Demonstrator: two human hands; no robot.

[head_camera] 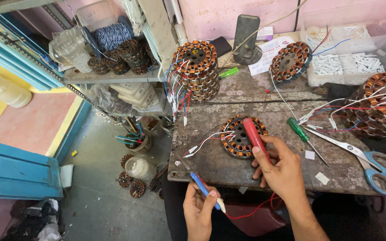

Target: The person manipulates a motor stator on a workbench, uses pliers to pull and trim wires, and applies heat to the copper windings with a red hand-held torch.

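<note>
A wound stator (242,137), copper coils on a round core, lies flat on the worn workbench (264,114), near its front edge. A red-handled tool (254,134) is pinched between thumb and fingers of the right hand (282,169), its tip resting on the stator's windings. A blue-handled tool (205,191) is gripped in the closed fingers of the left hand (199,209), held off the bench edge; a red wire (255,209) trails below. The stator's white and red leads (199,145) lie loose toward the left, unconnected. A stack of finished-looking stators (196,69) stands behind; work on this one is judged mid-way. Green screwdriver (301,132) and scissors (358,156) lie unused to the right.
</note>
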